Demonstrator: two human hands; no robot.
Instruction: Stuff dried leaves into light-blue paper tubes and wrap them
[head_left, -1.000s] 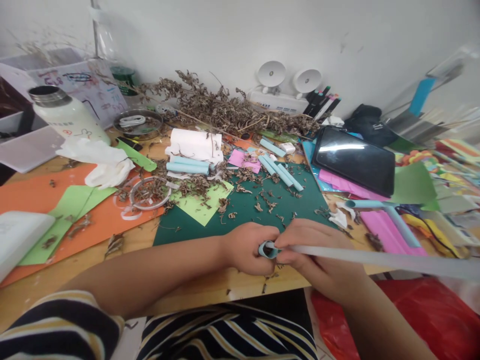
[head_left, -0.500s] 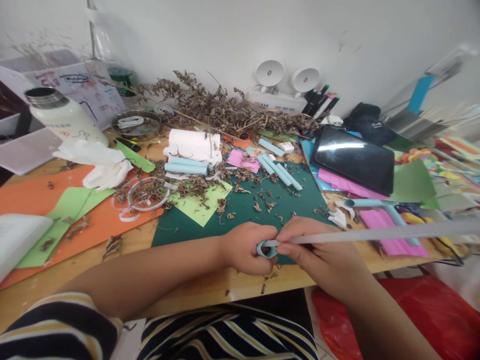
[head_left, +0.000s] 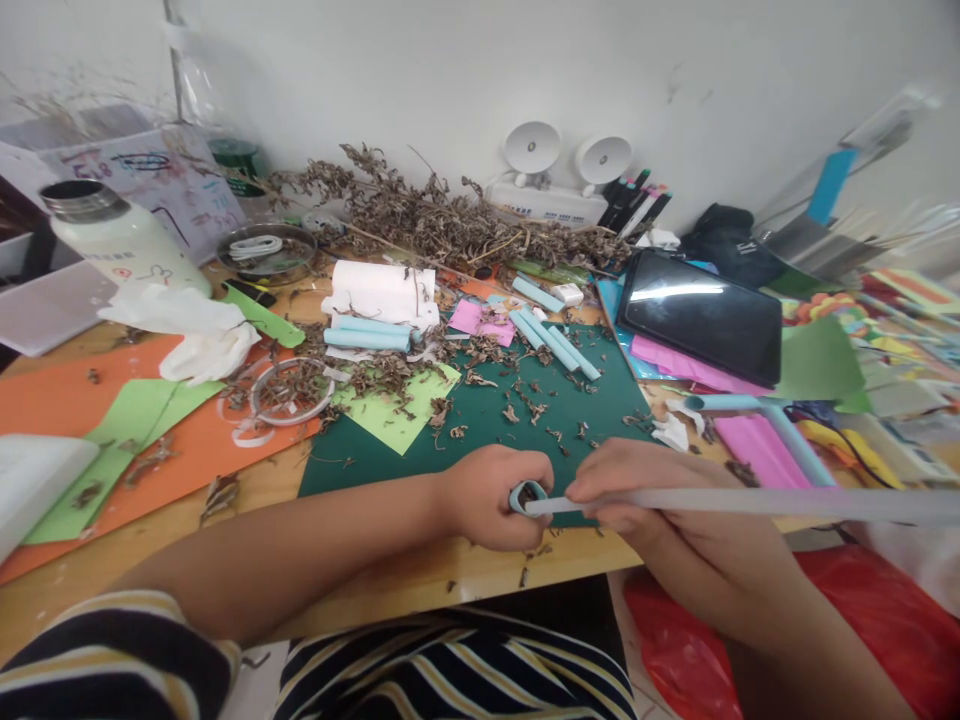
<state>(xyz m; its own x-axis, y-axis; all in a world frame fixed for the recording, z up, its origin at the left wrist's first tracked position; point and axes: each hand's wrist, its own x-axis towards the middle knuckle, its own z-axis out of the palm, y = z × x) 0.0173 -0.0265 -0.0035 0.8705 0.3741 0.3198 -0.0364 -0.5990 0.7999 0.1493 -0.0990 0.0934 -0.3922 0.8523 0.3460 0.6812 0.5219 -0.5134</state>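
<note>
My left hand [head_left: 489,495] is closed around a light blue paper tube [head_left: 517,500] with brown dried leaf bits in its open mouth. Between the fingers of my right hand [head_left: 645,468] is a long, whitish, translucent stick [head_left: 750,503]. Its near tip rests at the tube's mouth, and the far end runs out of view at the right. Both hands are above the front edge of a green cutting mat [head_left: 480,420]. More light blue paper tubes [head_left: 555,345] lie on the mat, among scattered dried leaves [head_left: 536,408].
A heap of dried plant stems [head_left: 420,215] lines the wall. A black tablet [head_left: 701,320] lies to the right, and a red plastic bag [head_left: 862,610] is below the table. At left are an uncapped bottle [head_left: 127,235], a tape roll [head_left: 292,418] and orange paper [head_left: 247,450].
My right hand has drawn back to the right, away from my left hand, with the stick in it. The stick has swung lower. My left hand stays almost in place around the tube.
</note>
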